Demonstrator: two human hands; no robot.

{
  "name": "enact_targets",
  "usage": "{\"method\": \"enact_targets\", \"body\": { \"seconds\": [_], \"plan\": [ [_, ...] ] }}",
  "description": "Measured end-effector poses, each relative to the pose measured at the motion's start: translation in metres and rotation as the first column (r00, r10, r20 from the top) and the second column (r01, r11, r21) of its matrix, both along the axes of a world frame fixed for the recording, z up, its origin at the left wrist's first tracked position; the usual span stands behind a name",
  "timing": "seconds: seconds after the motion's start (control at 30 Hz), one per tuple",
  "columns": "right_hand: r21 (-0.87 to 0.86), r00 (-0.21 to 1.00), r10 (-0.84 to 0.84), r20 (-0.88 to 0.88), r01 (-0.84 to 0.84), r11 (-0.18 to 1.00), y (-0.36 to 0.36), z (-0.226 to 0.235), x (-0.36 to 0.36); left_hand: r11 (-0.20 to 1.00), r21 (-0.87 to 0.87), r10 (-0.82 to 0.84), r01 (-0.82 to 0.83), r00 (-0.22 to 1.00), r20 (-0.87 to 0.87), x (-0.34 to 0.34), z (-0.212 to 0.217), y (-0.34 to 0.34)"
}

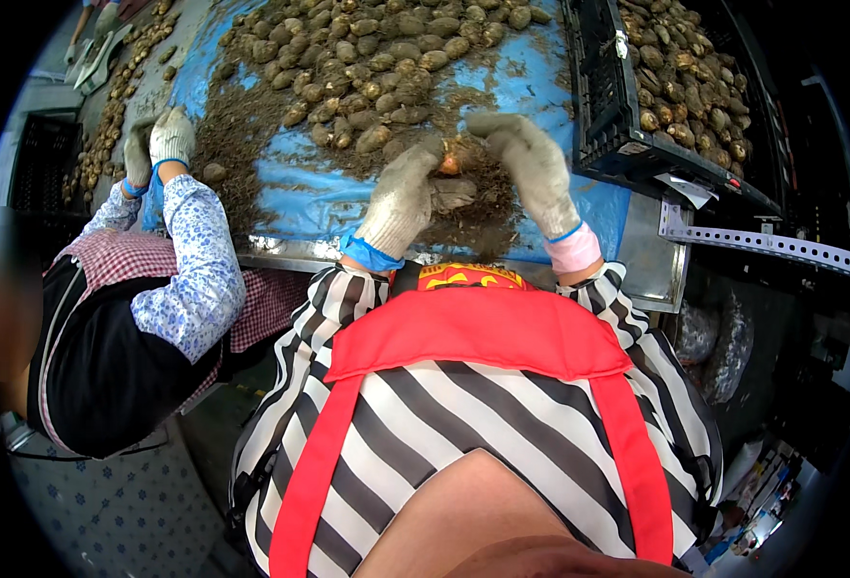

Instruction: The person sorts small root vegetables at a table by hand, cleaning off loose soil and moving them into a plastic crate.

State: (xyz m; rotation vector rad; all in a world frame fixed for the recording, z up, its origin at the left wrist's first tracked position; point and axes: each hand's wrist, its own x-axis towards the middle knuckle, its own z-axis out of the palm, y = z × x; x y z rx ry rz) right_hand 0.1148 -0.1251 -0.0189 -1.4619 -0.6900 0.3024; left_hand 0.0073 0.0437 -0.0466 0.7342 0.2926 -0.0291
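Note:
A small brown taro (pixel 451 159) with a pinkish-orange end lies between my hands, low over the blue sheet. My left hand (pixel 401 197), in a soiled pale knit glove, is closed around its left side. On the other side, my right hand (pixel 533 171), gloved alike, arches with its fingers bent together and pointing left, just apart from the taro. What those fingers hold, if anything, is hidden. Under both hands spreads a heap of dark soil and fine roots (pixel 487 207). A greyish lump (pixel 454 195) rests beside my left hand; its kind is unclear.
A large pile of taros (pixel 377 58) covers the far part of the blue sheet (pixel 304 188). At the right stands a black crate (pixel 603 106) filled with taros, beside a perforated metal strip (pixel 771 249). A co-worker's gloved hands (pixel 170 140) work at the left.

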Motion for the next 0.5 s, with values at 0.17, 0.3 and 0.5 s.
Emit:
{"method": "enact_targets", "body": {
  "seconds": [0.17,0.3,0.5],
  "plan": [
    [-0.269,0.983,-0.080,-0.168,0.032,0.963,0.011,0.011,-0.021,0.951,0.310,-0.001,0.017,0.999,-0.051,0.002,-0.002,-0.003],
    [-0.155,0.939,-0.209,-0.274,0.172,0.973,0.012,-0.004,0.000,0.969,0.248,-0.003,0.006,1.000,-0.013,0.003,-0.003,-0.005],
    [-0.144,0.977,-0.062,-0.205,0.032,0.989,-0.004,0.008,0.006,0.997,0.069,0.033,-0.030,0.999,-0.043,0.006,0.021,-0.007]
  ]
}}
